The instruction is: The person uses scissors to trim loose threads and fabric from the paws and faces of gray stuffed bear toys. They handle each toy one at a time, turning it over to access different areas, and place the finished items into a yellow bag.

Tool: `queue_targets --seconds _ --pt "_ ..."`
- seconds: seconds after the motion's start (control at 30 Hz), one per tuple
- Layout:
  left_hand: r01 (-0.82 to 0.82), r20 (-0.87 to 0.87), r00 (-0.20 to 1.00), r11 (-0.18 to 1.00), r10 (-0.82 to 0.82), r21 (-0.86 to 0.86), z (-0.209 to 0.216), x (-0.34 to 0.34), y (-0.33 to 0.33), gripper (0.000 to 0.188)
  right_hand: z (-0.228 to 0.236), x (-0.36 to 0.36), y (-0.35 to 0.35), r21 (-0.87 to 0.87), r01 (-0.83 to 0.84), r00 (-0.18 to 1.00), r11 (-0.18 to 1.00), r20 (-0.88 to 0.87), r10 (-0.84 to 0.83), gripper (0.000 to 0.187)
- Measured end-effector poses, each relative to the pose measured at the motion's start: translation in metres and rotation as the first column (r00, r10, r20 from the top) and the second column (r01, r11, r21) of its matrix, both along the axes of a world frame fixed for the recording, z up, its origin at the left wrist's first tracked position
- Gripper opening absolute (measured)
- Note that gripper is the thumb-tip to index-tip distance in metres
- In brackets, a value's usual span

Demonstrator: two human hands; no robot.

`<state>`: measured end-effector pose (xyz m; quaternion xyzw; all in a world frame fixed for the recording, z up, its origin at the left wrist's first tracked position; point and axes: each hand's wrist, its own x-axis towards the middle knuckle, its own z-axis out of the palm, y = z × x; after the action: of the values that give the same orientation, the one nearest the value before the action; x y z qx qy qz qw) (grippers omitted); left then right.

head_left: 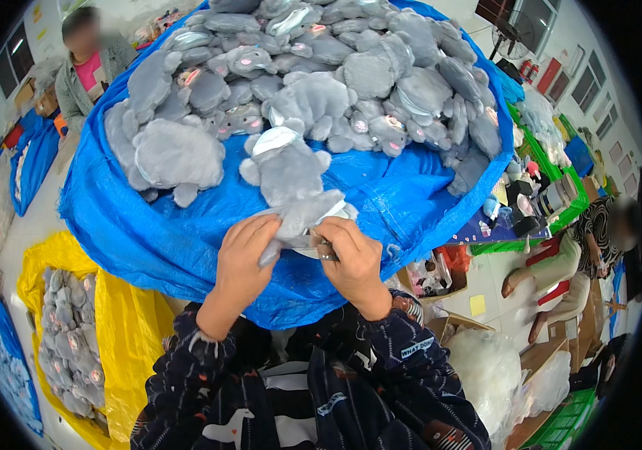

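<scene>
My left hand (249, 251) pinches the edge of a flat, unstuffed grey plush toy (306, 214) at the near side of the blue sheet. Close beside it, my right hand (351, 259) is closed at the plush's other edge, with a small metallic thing (326, 250) showing at its fingers; its kind is not clear. White lining shows at the plush's right edge. Just beyond lies another grey plush toy (291, 172) with a white patch on top. A large heap of similar grey plush toys (381, 71) covers the far part of the blue sheet (388, 191).
A yellow sack (137, 330) holding more grey plush pieces stands at lower left. On the right are a table with small items (523, 202), cardboard boxes (441, 277) and clear plastic bags (486, 375). One person (92, 60) is at far left, another (594, 232) sits at right.
</scene>
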<state>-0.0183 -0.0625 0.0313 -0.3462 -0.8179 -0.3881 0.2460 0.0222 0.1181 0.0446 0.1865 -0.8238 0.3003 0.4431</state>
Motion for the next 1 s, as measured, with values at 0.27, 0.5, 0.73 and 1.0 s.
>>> queue_targets --seconds 0.27,0.5,0.73,1.0 --pt "-0.029 -0.160 0.987 0.986 0.002 -0.163 0.002 0.015 0.017 0.046 -0.005 0.023 -0.008 -0.079 -0.046 0.993 0.996 0.106 0.054 0.031" --pt "0.123 -0.167 0.980 0.988 -0.106 0.095 -0.017 0.010 0.008 0.036 -0.052 -0.014 0.034 -0.681 0.126 0.898 0.721 0.387 0.209 0.016" --pt "0.086 -0.096 0.992 0.995 -0.081 0.050 -0.013 0.009 -0.002 0.038 -0.025 -0.011 0.034 -0.698 0.152 0.812 0.700 0.492 0.315 0.018" --pt "0.030 -0.158 0.987 0.999 -0.023 0.038 -0.005 0.001 0.007 0.036 0.013 0.027 -0.034 0.064 -0.050 0.987 0.997 0.158 0.039 0.033"
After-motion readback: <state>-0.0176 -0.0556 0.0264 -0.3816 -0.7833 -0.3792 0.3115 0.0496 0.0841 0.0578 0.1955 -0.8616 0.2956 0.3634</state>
